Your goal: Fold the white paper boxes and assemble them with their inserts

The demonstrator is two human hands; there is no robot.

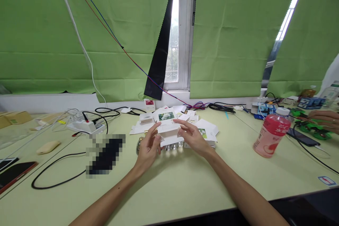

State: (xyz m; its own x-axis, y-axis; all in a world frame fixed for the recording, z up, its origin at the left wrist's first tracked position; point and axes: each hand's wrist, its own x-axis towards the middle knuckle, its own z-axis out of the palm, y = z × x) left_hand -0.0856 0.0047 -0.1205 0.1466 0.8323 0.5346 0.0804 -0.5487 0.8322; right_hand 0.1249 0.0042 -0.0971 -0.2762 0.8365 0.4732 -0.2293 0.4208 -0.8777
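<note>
A small white box (169, 136) with a flower picture on it hangs between my two hands, its near end open toward me. My left hand (148, 145) grips its left side with thumb and fingers. On the right side, my right hand (194, 137) holds it the same way. Below and behind the box stand several shiny silver cylinders (173, 146), partly hidden. Around them lie flat white cartons (212, 129), some with printed pictures.
A pink bottle (272, 133) stands to the right, beside a phone (303, 137) and another person's hand (324, 118) near green wheels. At left are a power strip (86, 124), black cables, a pixelated dark object (107, 155) and phones (16, 173).
</note>
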